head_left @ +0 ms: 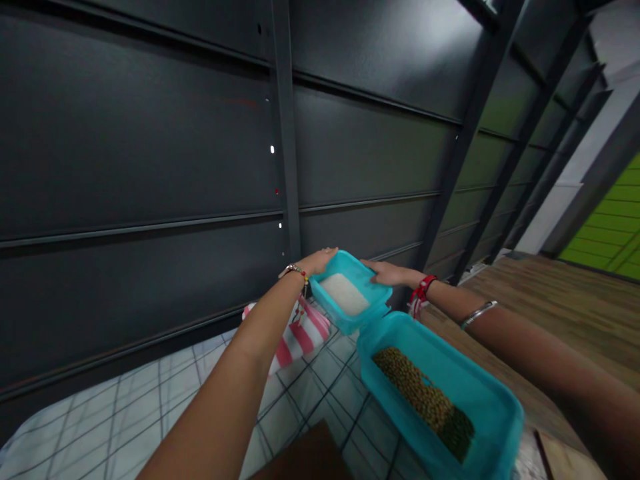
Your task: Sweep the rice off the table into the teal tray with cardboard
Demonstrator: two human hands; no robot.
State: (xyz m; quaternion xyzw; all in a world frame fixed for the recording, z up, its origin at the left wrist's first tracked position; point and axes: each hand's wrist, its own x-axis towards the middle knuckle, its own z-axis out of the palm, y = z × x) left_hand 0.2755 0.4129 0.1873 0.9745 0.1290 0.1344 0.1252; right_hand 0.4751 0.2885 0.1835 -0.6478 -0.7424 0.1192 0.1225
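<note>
A small turquoise plastic tub (370, 280) holding white grains stands at the far side of the checked cloth, close to the dark wall. My left hand (318, 260) grips its far left rim with fingers curled over the edge. My right hand (386, 272) holds its right rim the same way. Nearer to me sits a larger turquoise tub (493, 390) with green-brown lentils in it; neither hand touches it. Both wrists carry bracelets and a red thread.
A red-and-white striped cloth (300, 333) lies under my left forearm beside the small tub. The checked tablecloth (125, 407) covers the left surface; a wooden tabletop (560, 300) runs to the right. A dark panelled wall (150, 167) stands right behind.
</note>
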